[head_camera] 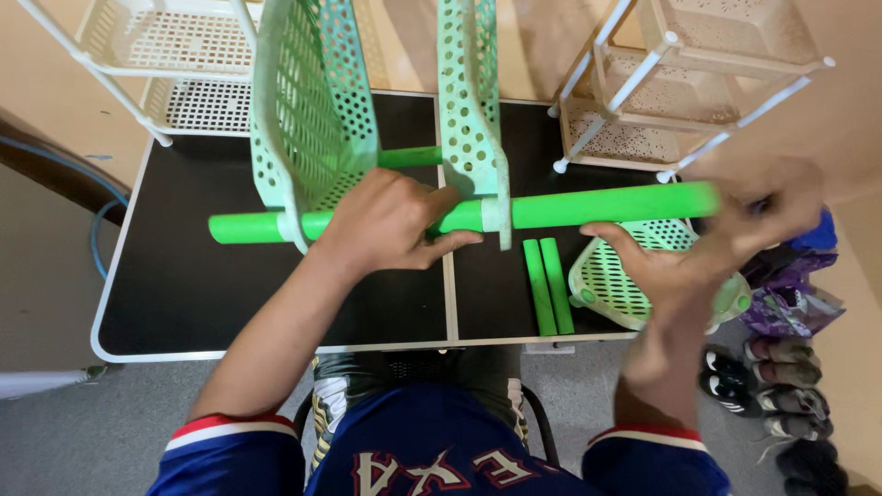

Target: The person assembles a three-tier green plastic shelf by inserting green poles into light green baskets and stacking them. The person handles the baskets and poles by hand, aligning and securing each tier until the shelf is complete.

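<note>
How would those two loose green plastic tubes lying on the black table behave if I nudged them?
The two loose green plastic tubes look round and smooth, so they would probably roll sideways across the flat black table. They appear straight and rigid, likely stiff rather than floppy. Being slim and seemingly hollow, they are probably light.

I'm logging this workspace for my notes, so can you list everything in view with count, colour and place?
green pole: one, through two shelves, mid-table
second green pole: one, behind them
short green poles: two, flat on table
upright shelf baskets: two, pale green, on poles
loose basket: one, pale green, table's right edge
table: one, black
racks: one white, one beige, far corners
shoes: several, floor right
left hand: grips pole
right hand: blurred, at pole's end
</note>
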